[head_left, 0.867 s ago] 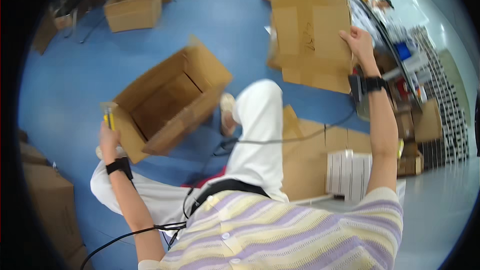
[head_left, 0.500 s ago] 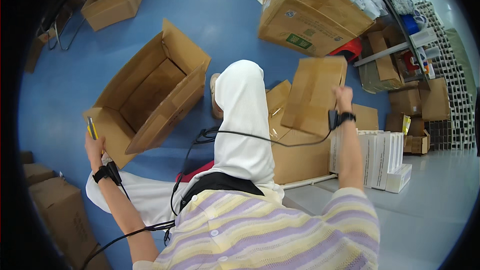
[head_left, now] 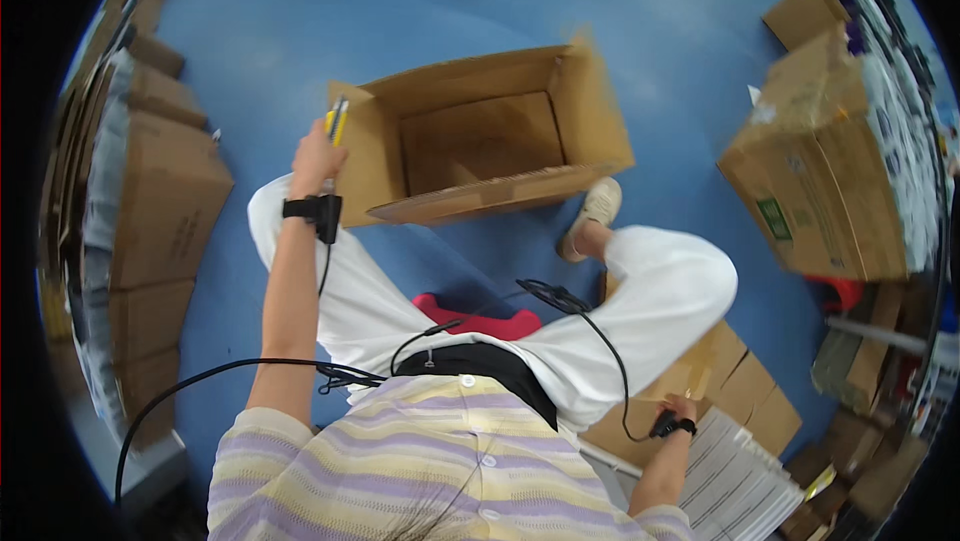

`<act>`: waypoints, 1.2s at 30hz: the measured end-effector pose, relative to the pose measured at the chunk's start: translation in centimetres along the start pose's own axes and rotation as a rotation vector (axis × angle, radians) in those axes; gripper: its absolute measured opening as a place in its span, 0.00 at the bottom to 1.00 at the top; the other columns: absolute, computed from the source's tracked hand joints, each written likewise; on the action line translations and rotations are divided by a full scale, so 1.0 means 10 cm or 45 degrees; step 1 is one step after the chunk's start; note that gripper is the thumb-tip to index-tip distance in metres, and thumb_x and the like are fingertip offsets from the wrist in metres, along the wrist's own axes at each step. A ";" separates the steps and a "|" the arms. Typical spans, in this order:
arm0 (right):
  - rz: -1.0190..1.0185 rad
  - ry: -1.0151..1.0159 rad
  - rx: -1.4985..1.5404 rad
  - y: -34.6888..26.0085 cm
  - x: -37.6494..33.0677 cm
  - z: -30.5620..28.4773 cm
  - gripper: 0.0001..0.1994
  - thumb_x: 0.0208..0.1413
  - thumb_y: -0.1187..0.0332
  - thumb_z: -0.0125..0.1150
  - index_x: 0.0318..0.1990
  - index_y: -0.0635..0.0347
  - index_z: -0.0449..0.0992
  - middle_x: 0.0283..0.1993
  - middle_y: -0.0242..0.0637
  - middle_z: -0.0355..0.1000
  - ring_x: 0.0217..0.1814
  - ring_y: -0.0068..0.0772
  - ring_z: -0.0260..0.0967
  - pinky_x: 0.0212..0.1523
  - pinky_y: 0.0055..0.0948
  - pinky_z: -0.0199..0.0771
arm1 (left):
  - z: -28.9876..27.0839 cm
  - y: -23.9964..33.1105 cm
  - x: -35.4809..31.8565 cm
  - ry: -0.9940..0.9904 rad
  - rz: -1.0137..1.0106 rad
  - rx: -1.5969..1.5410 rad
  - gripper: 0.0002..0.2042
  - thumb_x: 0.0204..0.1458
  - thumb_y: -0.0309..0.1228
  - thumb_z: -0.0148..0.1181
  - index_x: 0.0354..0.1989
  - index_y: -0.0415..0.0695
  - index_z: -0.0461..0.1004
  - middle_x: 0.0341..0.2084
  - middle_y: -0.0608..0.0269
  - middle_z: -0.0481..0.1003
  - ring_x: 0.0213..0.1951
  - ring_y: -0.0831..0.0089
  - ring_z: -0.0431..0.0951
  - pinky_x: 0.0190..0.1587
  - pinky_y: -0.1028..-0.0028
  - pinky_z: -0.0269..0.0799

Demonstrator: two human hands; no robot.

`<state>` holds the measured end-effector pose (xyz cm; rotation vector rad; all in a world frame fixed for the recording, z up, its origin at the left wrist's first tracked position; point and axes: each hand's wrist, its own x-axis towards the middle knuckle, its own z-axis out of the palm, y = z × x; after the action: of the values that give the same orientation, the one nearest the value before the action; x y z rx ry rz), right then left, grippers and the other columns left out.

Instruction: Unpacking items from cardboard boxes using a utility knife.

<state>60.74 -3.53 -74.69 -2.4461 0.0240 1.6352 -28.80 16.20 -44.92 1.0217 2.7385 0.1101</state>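
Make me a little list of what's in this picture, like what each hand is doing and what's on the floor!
left hand: raised, gripping a thin yellow tool, beside the open box
right hand: low at the person's side, on flat cardboard
open box: brown cardboard, flaps spread, nothing seen inside
floor: blue
around: stacked boxes at left, big taped box at right
person: seated, white trousers, striped shirt
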 end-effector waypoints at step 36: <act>-2.360 -0.409 -2.366 -3.83 -2.84 7.50 0.33 0.39 0.73 0.69 0.58 0.61 0.68 0.56 0.52 0.69 0.62 0.53 0.65 0.61 0.42 0.66 | 0.42 0.08 -0.38 0.172 0.257 -0.407 0.04 0.53 0.29 0.54 0.32 0.42 0.69 0.18 0.59 0.77 0.23 0.65 0.81 0.23 0.68 0.73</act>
<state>-14.01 44.30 -70.36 -0.7442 -3.3326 0.6024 -24.48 14.29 -48.19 1.2274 2.6048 0.6478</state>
